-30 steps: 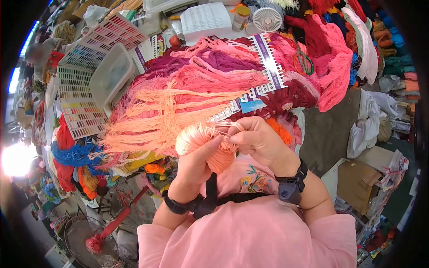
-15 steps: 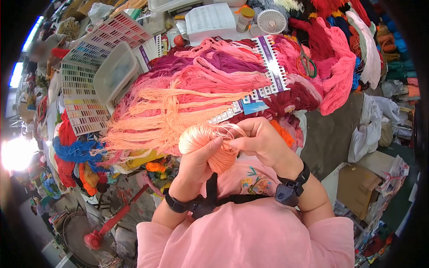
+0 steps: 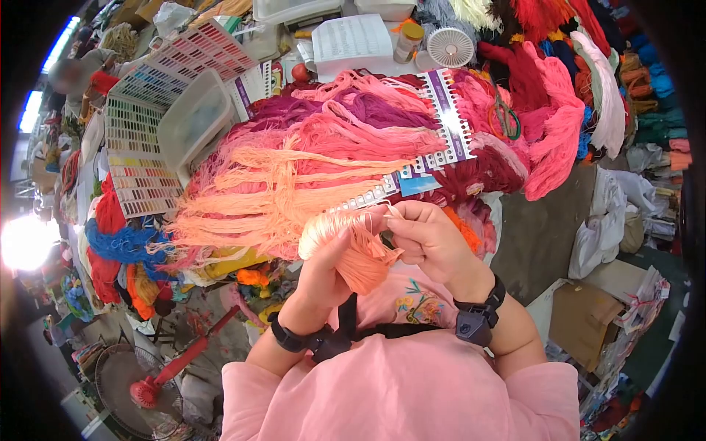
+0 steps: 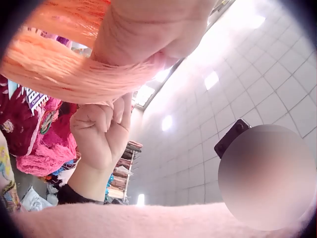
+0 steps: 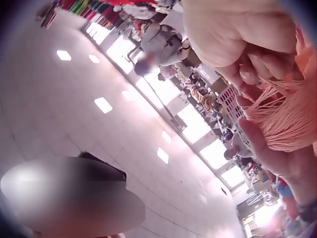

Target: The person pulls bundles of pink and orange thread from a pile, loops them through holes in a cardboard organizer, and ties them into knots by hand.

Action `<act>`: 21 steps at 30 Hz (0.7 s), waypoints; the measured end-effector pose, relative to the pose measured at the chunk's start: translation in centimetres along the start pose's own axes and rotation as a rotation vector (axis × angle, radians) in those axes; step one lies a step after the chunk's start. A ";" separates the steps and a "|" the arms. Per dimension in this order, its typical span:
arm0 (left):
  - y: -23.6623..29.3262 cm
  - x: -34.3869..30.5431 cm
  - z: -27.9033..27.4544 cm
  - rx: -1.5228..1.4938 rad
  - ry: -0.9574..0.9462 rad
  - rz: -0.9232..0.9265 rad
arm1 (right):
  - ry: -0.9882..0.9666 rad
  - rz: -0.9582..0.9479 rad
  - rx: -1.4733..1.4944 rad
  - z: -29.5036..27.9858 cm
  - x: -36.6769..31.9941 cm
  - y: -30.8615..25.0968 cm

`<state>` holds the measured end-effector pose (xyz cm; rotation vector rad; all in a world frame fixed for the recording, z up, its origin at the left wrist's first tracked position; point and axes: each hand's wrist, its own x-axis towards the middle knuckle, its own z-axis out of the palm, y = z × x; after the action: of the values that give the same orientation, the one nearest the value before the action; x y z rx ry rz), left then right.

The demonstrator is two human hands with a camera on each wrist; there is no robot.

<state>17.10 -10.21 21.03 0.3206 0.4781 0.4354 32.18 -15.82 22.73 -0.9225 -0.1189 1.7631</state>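
A peach-coloured skein of thread point(image 3: 360, 264) is gripped in my left hand point(image 3: 323, 272), the thumb lying across it. Beside it, my right hand point(image 3: 430, 239) has its fingers curled, with thumb and forefinger pinching a few pale strands at the skein's upper end. In the left wrist view, the skein point(image 4: 54, 74) runs as a thick band below the left hand point(image 4: 153, 29), and the right hand point(image 4: 101, 134) is close beyond it. The right wrist view shows loose strands fanning from the skein point(image 5: 292, 116) between both hands.
Pink, purple and peach hanks point(image 3: 243, 202) cover the table, threaded through punched cards point(image 3: 452, 117). Scissors point(image 3: 505, 117) lie on the right. A colour chart point(image 3: 136, 158) and plastic tub point(image 3: 198, 121) stand left; a paper sheet point(image 3: 353, 44), jar point(image 3: 408, 44) and small fan point(image 3: 450, 48) sit behind.
The right hand has shifted slightly and turned, and the wide loop of strands at its fingers has become a small pinched bit. The skein's lower end has swung a little to the right.
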 end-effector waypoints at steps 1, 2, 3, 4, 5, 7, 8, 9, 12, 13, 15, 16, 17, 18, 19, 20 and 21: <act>0.0 0.0 0.0 0.001 -0.002 0.001 | 0.024 -0.023 -0.158 0.3 -0.1 0.0; 0.1 0.0 0.0 0.035 -0.023 0.006 | 0.047 -0.046 -0.316 0.5 -0.1 0.1; 0.1 -0.1 0.1 0.069 -0.044 0.011 | 0.047 -0.048 -0.316 0.6 0.0 0.1; 0.2 -0.1 0.3 0.069 -0.042 0.012 | 0.036 -0.056 -0.357 0.6 0.1 0.1; 0.3 -0.1 0.4 0.088 -0.039 0.005 | 0.026 -0.066 -0.398 0.6 0.1 0.2; 0.4 -0.2 0.5 0.107 -0.036 0.000 | 0.038 -0.057 -0.357 0.7 0.1 0.1; 0.5 -0.3 0.4 0.037 -0.051 -0.001 | 0.049 -0.048 -0.315 0.8 0.0 0.0; 0.5 -0.3 0.4 -0.034 -0.065 -0.003 | 0.047 -0.047 -0.316 1.0 -0.1 0.0; 0.4 -0.3 0.7 0.104 0.082 0.025 | 0.063 -0.049 -0.151 1.3 -0.2 -0.2; 0.3 -0.3 0.7 0.101 0.083 0.027 | 0.009 -0.043 -0.113 0.8 -0.2 -0.1; 0.3 -0.2 0.6 0.005 0.101 0.029 | -0.045 -0.036 -0.076 0.4 -0.1 0.0; 0.3 -0.2 0.6 0.004 0.101 0.030 | -0.046 -0.025 -0.078 0.4 -0.1 0.0; 0.3 -0.2 0.5 -0.009 0.100 0.024 | -0.047 -0.013 -0.080 0.3 -0.1 0.0; 0.4 -0.2 0.6 -0.022 0.100 0.018 | -0.048 -0.012 -0.080 0.4 -0.1 -0.2; 0.4 -0.2 0.5 -0.023 0.100 0.018 | -0.036 -0.009 -0.088 0.5 -0.1 -0.3; 0.3 -0.2 0.3 -0.033 0.111 0.014 | -0.024 -0.007 -0.096 0.5 -0.1 -0.3; 0.3 -0.2 0.1 -0.043 0.121 0.010 | -0.024 -0.007 -0.097 0.6 -0.1 -0.3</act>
<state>16.91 -10.12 21.34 0.2564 0.5847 0.4759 32.04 -15.58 23.32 -0.9692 -0.2244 1.7749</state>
